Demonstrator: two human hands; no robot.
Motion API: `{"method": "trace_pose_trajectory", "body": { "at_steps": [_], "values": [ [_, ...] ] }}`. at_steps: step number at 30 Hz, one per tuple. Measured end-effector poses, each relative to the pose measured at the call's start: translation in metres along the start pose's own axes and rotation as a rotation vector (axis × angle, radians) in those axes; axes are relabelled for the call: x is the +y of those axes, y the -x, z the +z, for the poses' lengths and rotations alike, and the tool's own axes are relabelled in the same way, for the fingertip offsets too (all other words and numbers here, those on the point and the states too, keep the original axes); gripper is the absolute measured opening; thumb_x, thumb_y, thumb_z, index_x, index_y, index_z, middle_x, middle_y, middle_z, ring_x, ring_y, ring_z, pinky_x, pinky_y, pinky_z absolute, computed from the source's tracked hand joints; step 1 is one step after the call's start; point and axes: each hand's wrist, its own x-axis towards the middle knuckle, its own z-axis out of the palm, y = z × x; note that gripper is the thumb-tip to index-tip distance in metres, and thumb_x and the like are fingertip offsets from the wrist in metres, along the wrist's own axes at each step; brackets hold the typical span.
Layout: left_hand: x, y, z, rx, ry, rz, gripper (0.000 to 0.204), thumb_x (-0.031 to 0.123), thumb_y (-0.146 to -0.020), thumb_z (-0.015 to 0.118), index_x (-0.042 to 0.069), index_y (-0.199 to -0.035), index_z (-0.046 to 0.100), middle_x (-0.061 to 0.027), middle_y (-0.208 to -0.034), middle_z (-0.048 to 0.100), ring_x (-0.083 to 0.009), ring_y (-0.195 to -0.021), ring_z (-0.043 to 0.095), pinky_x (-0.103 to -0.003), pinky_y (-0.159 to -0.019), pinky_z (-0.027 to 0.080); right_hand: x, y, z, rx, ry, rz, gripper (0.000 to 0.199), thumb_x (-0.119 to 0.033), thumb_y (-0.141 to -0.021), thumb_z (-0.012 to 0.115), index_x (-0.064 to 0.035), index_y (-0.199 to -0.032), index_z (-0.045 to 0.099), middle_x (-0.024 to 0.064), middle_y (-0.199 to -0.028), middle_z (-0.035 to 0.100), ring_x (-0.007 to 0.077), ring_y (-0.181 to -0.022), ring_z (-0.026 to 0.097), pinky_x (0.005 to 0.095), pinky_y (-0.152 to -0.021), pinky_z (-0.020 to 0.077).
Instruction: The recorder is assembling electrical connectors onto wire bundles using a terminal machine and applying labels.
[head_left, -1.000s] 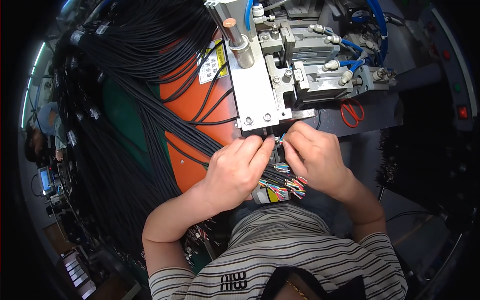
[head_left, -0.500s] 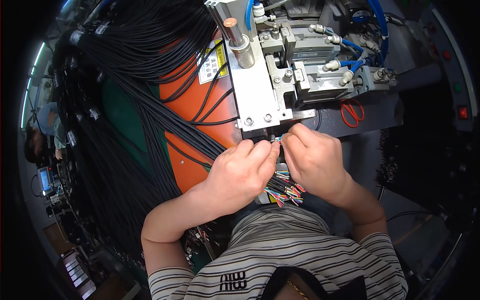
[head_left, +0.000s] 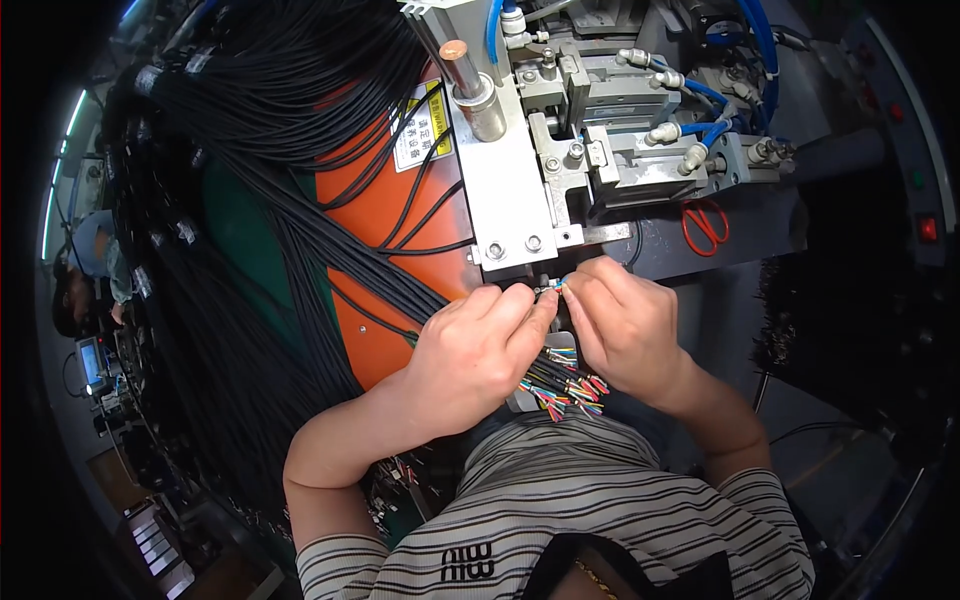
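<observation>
Both hands meet just below the metal press (head_left: 520, 190). The left hand (head_left: 478, 352) and the right hand (head_left: 625, 325) each pinch their fingertips together on the same small wire end (head_left: 552, 289), which sits right between the two grips and is too tiny to make out. Under the grips, a bunch of coloured wires (head_left: 565, 385) fans out, partly hidden by the palms. Black cables (head_left: 300, 230) run off to the left; red scissors (head_left: 705, 225) lie to the upper right.

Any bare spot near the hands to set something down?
Bare grey tabletop right of the right hand, below the red scissors. Left is crowded: black cables cover the orange panel. The machine fills the space ahead of the left hand.
</observation>
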Motion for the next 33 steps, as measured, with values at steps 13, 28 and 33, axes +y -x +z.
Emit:
{"method": "trace_pose_trajectory", "body": {
  "at_steps": [13,28,33],
  "values": [
    [0.008,0.008,-0.002,-0.086,0.045,-0.055,0.062,0.015,-0.063,0.071,-0.005,-0.120,0.060,-0.0109,-0.089,0.051,-0.0265,-0.077,0.057,-0.036,-0.065,0.049,-0.013,-0.007,-0.011,-0.212,0.166,-0.002,0.009,-0.003,-0.079,0.069,-0.0013,-0.086,0.065,0.0079,-0.084,0.063,0.0264,-0.062,0.064,0.0348,-0.053,0.0498],
    [0.016,0.019,-0.023,0.138,0.142,-0.126,0.034,-0.004,-0.066,0.063,-0.002,-0.100,0.066,-0.0101,-0.088,0.057,-0.0259,-0.077,0.058,-0.036,-0.065,0.050,-0.019,-0.005,-0.022,-0.178,-0.246,0.212,0.004,0.001,-0.081,0.068,0.0021,-0.083,0.064,0.0076,-0.073,0.062,0.0131,-0.053,0.058,0.0245,-0.048,0.0423],
    [0.007,0.050,-0.032,0.138,0.127,-0.201,0.039,-0.009,-0.059,0.064,-0.003,-0.098,0.066,-0.0118,-0.086,0.057,-0.0295,-0.081,0.059,-0.039,-0.067,0.049,-0.029,0.002,-0.018,-0.139,-0.364,0.289,0.007,0.002,-0.081,0.068,0.0031,-0.087,0.065,0.0046,-0.070,0.060,0.0047,-0.052,0.050,0.0209,-0.047,0.0367]
  ]
}}
